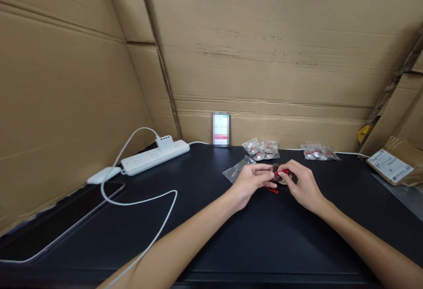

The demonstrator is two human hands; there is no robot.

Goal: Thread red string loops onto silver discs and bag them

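Note:
My left hand (248,184) pinches a small clear round disc (274,168) by its edge, a little above the black table. My right hand (302,185) meets it from the other side, thumb and forefinger closed on a red cord (283,171) at the disc. A loop of the red cord (272,190) hangs below my left fingers. Something pale and round shows partly behind my right fingertips, too hidden to name. Beside my left hand lies a clear plastic bag (233,172).
Small clear packets (261,149) holding round silvery pieces with red lie behind my hands. More packets (319,152) sit further right. A phone (221,130) leans on the cardboard wall (264,60). Left are a power strip (155,159), white cable (142,202) and tablet (53,223); right, a labelled parcel (393,163).

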